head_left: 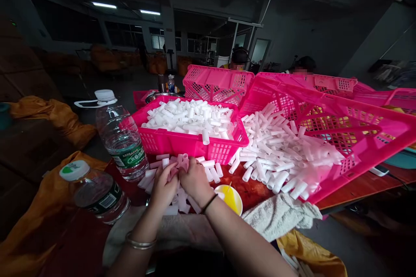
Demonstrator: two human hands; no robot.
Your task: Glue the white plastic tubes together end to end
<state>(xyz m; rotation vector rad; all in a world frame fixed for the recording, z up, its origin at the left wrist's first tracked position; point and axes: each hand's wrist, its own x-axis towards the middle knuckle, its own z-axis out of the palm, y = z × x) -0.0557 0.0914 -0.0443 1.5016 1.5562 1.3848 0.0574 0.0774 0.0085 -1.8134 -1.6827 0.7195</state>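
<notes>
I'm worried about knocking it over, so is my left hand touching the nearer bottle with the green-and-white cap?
Apart. The head view shows red tabletop between the left hand and the nearer bottle.

Mostly dim, two ceiling lights (104, 5) glowing at back left, centre brighter, corners dark, edges stretched

- Tall bottle (122, 138), left of the left fingers (161, 175): green label (128, 157), pale characters, not surely legible.
- Lower bottle (94, 188), farther left, nearer the wearer: dark label (99, 203), barcode (108, 201), lettering unreadable.
</notes>
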